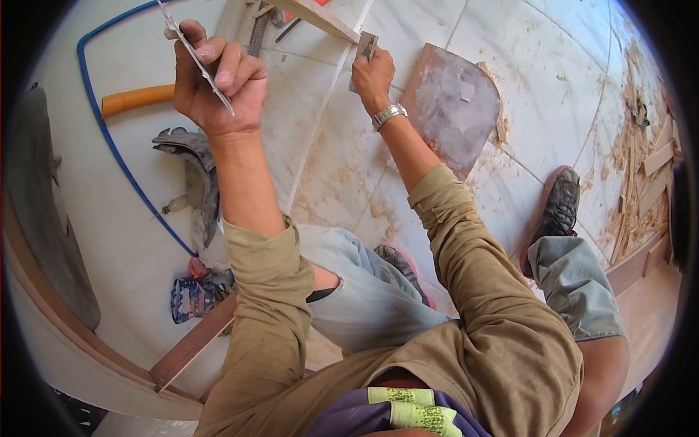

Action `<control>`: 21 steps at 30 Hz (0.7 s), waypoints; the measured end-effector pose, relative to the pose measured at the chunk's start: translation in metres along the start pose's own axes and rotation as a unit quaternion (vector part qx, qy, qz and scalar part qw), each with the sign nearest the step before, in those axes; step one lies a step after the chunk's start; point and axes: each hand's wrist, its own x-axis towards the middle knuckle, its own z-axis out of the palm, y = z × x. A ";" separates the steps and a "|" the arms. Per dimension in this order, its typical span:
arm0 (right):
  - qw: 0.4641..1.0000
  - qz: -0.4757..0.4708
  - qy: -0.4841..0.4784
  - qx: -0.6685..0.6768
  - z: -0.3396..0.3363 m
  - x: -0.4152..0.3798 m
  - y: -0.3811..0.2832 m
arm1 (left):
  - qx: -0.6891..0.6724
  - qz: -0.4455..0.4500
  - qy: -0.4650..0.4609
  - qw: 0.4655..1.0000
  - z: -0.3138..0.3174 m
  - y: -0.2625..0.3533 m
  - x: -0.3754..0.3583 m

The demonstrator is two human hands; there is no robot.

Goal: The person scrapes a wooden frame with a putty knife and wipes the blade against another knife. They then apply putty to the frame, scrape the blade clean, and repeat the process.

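Thin plate (195,57), seen nearly edge-on and dabbed with whitish lumps, gripped between the left hand's (226,87) thumb and fingers; a flat grey scraper (366,46), small and straight-edged, clasped in the right hand (373,77). Just right of that grasp, a brown board (460,91) (curved along one side, filmed grey-white) lies on glossy, veined tiles (542,120).

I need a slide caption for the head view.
Above a dusty tiled floor, the left hand holds a thin plate, the right hand a flat tool.
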 end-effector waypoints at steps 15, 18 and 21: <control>0.964 0.046 -0.063 0.255 -0.027 -0.045 -0.016 | 0.208 0.078 0.236 0.946 0.022 0.011 -0.014; 0.957 0.003 -0.058 0.286 -0.060 -0.053 -0.004 | 0.374 0.005 0.279 0.885 0.013 0.018 -0.023; 0.966 -0.132 -0.061 0.212 -0.098 -0.069 -0.025 | 0.415 -0.096 0.311 0.850 0.019 0.006 -0.026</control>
